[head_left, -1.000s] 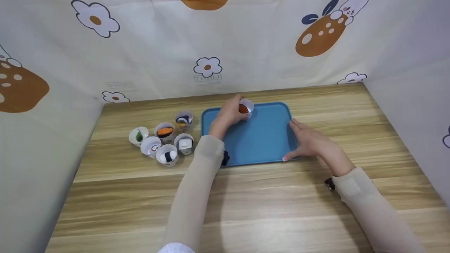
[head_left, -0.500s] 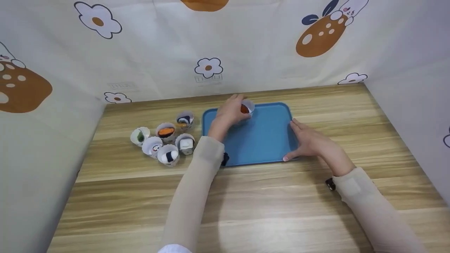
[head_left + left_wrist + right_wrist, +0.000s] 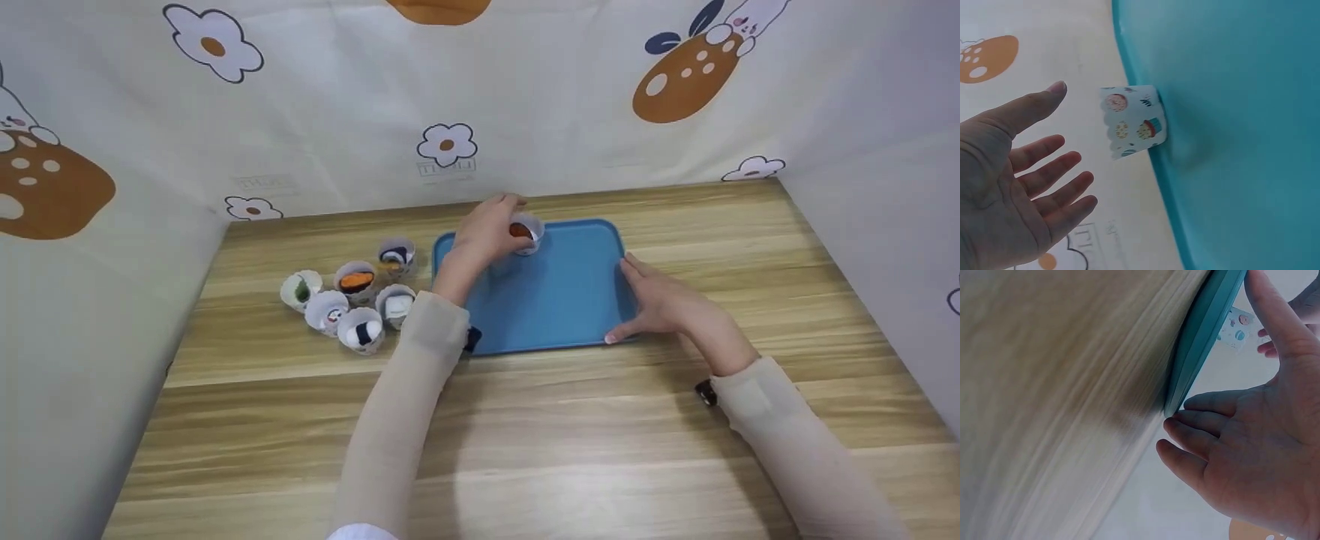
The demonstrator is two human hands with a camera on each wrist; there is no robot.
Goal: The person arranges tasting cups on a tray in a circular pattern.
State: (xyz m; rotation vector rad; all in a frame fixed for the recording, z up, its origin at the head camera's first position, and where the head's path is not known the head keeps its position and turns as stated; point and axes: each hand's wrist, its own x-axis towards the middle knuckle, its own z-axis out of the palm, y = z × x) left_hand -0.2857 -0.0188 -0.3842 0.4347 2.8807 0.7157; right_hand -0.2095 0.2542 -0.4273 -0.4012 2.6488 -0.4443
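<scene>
From the head view, the blue tray sits at the centre of the wooden table. The left hand hovers at the tray's upper left corner, right beside a paper cup with something orange inside; from here I cannot tell whether the fingers touch it. The right hand lies against the tray's right edge, thumb at the lower right corner. Left of the tray, six more filled paper cups cluster on the wood, near it but apart. A printed cloth backdrop fills the top of the frame.

The left wrist view settles the doubt: the left hand, lower left, has its fingers straight and slightly spread, clear of the cup, which stands alone inside the tray's rim. The cup's wall carries small cupcake prints, unseen from above.

The right wrist view shows the right hand with fingers straight and close together against the tray's edge, thumb stretched along it. The cup peeks beyond, upper right.
</scene>
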